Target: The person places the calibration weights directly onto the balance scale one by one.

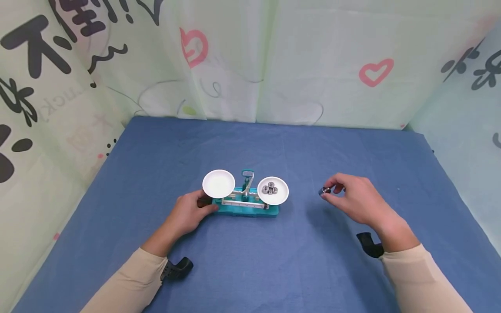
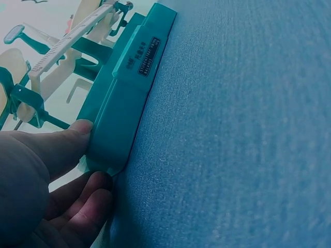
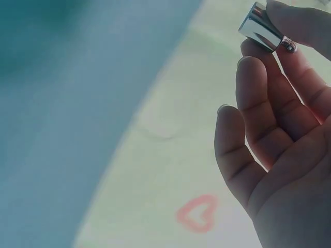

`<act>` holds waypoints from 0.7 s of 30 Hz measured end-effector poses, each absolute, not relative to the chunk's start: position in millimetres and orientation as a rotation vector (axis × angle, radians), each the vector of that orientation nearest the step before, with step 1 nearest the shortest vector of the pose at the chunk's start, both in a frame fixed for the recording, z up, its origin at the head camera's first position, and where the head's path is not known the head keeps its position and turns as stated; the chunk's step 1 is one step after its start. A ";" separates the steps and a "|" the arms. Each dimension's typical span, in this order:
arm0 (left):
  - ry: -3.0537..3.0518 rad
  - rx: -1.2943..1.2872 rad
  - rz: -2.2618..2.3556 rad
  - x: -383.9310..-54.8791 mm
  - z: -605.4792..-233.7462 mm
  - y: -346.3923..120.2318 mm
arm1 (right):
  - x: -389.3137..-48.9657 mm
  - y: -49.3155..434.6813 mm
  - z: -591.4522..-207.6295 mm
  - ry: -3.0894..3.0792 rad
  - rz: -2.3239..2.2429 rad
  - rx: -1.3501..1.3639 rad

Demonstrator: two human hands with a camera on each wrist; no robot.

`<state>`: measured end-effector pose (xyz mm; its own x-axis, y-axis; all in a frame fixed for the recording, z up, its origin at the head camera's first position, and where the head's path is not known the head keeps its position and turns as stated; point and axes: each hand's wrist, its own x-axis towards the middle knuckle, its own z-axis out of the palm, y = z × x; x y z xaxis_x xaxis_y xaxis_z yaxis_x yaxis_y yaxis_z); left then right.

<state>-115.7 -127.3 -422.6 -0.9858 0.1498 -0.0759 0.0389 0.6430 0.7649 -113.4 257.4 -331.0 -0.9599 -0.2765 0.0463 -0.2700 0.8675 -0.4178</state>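
Note:
A teal balance scale (image 1: pixel 247 211) with two white pans stands on the blue cloth. My left hand (image 1: pixel 189 211) holds the left end of its base; in the left wrist view the thumb (image 2: pixel 75 139) lies on top and the fingers (image 2: pixel 93 209) curl at the end's lower edge. Nothing lies in the left pan (image 1: pixel 218 184), while several small metal weights (image 1: pixel 270 188) sit in the right pan (image 1: pixel 282 196). To the right of the scale, above the cloth, my right hand (image 1: pixel 358 200) pinches a shiny cylindrical weight with a knob (image 3: pixel 261 28) between thumb and fingers, its other fingers loosely bent.
Blue cloth (image 1: pixel 250 265) covers the table. Pale printed curtains (image 1: pixel 313 56) with dark lettering and pink hearts surround its back and sides. A black wrist strap piece (image 1: pixel 178 268) hangs by the left sleeve, another black piece (image 1: pixel 369 245) by the right.

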 end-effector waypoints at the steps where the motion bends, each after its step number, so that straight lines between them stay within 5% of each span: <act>1: 2.728 0.157 1.265 -115.6 -422.4 -127.4 | -115.6 250.5 -325.4 3.029 -0.676 -0.485; 9: 2.716 0.158 1.277 -114.4 -420.9 -128.0 | -129.4 190.8 -289.3 3.002 -0.748 -0.897; 21: 2.741 0.203 1.303 -113.7 -421.9 -129.8 | -145.1 104.1 -293.8 2.822 -0.830 -1.282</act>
<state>-113.7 -129.8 -421.9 -0.9861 0.1630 -0.0330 0.0773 0.6250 0.7768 -145.1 104.1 -293.8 -0.6790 -0.6846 0.2652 -0.7191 0.5474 -0.4282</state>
